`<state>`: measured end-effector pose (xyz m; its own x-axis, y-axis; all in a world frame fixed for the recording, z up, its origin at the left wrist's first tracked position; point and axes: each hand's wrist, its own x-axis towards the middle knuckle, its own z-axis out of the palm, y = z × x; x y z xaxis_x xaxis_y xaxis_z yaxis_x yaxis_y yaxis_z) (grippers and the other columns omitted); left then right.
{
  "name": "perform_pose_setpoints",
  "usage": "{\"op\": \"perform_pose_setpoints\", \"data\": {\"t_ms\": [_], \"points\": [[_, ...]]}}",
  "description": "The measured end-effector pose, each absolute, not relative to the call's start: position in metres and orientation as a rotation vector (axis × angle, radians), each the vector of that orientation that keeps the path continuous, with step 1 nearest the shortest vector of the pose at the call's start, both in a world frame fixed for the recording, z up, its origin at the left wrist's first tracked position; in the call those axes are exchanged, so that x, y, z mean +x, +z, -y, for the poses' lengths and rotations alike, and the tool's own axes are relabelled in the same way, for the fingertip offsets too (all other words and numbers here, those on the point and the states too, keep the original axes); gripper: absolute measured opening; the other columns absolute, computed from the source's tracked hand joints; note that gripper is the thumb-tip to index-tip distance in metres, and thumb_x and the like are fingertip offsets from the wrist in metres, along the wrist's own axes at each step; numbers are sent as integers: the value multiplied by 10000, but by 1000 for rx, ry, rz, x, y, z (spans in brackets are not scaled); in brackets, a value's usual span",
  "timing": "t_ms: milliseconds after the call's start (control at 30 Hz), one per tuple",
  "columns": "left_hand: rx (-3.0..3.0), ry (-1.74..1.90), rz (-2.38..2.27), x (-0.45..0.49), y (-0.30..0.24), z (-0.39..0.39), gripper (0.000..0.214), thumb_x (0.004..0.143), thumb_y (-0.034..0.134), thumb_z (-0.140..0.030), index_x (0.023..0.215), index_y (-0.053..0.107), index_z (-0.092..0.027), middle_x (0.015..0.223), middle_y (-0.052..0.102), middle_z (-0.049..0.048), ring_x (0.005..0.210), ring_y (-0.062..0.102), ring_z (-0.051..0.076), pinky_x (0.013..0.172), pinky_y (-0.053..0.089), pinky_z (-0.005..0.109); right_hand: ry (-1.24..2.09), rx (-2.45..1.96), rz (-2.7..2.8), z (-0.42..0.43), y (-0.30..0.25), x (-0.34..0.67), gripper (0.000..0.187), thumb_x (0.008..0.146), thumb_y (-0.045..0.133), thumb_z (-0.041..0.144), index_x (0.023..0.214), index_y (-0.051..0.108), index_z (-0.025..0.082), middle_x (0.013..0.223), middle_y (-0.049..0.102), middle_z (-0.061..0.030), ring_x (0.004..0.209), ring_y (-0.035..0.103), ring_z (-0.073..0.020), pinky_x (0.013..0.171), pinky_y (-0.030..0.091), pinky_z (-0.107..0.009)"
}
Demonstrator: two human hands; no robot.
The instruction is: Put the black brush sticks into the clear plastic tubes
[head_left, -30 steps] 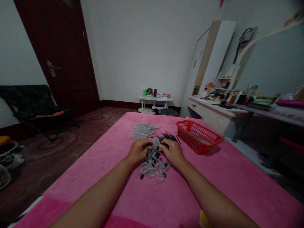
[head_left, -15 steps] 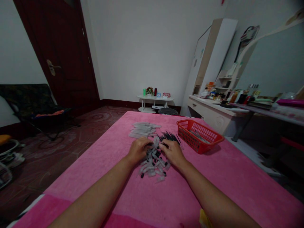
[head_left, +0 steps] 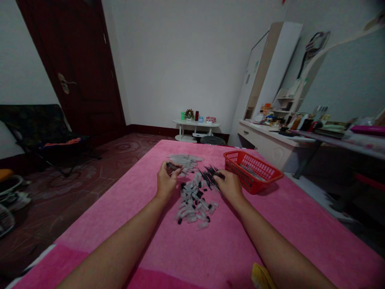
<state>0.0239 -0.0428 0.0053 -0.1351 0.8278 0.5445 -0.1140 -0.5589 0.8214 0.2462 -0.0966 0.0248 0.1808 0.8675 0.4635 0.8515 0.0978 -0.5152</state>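
My left hand (head_left: 167,180) is raised at the left of the heap, its thumb and fingers closed on a slim pen part (head_left: 173,166) with a dark end. My right hand (head_left: 231,185) pinches at the near right edge of a bundle of thin black pointed sticks (head_left: 208,176); its fingertips partly hide what they grip. Between the hands lies a loose heap of small clear plastic caps (head_left: 191,208), several with black ends. Behind the left hand, whitish pen barrels (head_left: 186,159) lie side by side in a pile.
A red plastic basket (head_left: 252,185) with thin items inside stands just beyond my right hand. Pink cloth (head_left: 126,216) covers the table. Something yellow (head_left: 261,277) lies by my right forearm. A dressing table (head_left: 264,138) stands at the right.
My hands have parted from above the caps. The left moved left and up with the slim pen part; the right moved right to the black sticks. More of the cap heap shows.
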Motion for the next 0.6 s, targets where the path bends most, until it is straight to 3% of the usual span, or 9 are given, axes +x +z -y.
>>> {"op": "perform_pose_setpoints", "data": {"t_ms": [267,600], "points": [[890,1600,-623,30,-1,39,426,581,800,-259,834,469,-167,881,665,39,812,681,184,657,563,290,-47,-2044,1787,99,20,256,114,690,676,272,794,716,248,804,706,-47,788,637,-201,589,348,-254],[837,1523,-586,31,-7,38,431,586,796,-206,856,461,-180,855,661,14,821,686,182,650,563,264,-135,-2032,1890,102,19,245,188,746,637,263,923,701,261,921,694,-63,874,627,-227,646,370,-280]]}}
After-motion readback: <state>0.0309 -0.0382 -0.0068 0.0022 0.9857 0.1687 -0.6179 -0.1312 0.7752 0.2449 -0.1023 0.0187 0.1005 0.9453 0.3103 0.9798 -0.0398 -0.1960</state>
